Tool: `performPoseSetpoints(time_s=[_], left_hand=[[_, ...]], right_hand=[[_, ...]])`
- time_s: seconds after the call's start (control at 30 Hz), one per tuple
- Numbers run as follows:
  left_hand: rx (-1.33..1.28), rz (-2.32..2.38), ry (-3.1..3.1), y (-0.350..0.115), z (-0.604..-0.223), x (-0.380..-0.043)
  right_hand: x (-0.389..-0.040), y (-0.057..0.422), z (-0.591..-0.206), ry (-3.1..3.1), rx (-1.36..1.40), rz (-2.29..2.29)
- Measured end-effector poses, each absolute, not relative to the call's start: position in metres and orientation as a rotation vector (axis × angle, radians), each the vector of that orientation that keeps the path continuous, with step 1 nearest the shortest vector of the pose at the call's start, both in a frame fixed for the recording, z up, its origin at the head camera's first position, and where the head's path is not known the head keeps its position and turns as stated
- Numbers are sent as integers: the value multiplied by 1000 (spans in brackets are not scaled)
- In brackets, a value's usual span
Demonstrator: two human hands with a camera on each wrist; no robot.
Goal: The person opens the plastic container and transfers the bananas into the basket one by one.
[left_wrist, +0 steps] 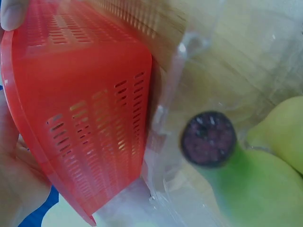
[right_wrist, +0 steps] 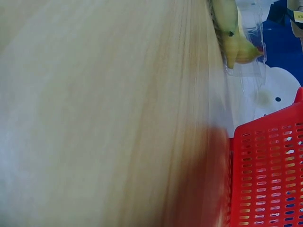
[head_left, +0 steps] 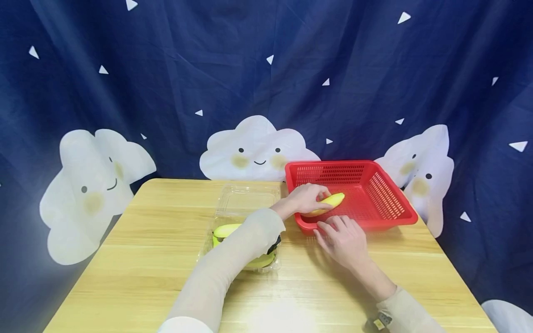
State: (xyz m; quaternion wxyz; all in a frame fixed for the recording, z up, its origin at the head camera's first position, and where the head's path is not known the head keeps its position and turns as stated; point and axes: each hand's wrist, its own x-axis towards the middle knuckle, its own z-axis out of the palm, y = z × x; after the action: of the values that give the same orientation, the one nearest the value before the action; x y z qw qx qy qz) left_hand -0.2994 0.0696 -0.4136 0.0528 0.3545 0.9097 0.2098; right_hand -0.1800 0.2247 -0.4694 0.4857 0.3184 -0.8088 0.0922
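Note:
In the head view my left hand (head_left: 307, 200) reaches over the near left corner of a red plastic basket (head_left: 387, 225) and grips a yellow banana (head_left: 335, 199) inside it. The left wrist view shows part of this hand (left_wrist: 19, 179) behind the basket wall. My right hand (head_left: 344, 240) is at the basket's front rim, its thumb outside and its fingers over the edge. Partly under my left forearm, a clear plastic clamshell box (head_left: 245, 196) with its lid raised holds more bananas (head_left: 226, 230). One blunt dark stem end (left_wrist: 208, 138) shows close up in the left wrist view.
The basket and box stand side by side on a light wooden table (head_left: 137, 259). Behind hangs a dark blue curtain (head_left: 233, 69) with white clouds and triangles. In the right wrist view the box of bananas (right_wrist: 231, 33) lies beyond the basket's slotted wall (right_wrist: 270, 175).

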Motion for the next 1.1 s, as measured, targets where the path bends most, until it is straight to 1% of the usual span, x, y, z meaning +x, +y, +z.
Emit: performPoseSetpoints(time_s=[0.23,0.5,0.87,1.1], left_hand=[[1067,675,2744,65,-416,-302],[1085,676,2758,61,-410,-303],[1066,714,2759,42,-400,-305],[1119,662,2752,33,-394,-304]], right_hand=[[-180,224,-470,-1965,775,209],[-181,224,-470,-1967,777,200],[-182,223,-470,-1955,777,199],[-182,223,-470,-1949,769,200]])
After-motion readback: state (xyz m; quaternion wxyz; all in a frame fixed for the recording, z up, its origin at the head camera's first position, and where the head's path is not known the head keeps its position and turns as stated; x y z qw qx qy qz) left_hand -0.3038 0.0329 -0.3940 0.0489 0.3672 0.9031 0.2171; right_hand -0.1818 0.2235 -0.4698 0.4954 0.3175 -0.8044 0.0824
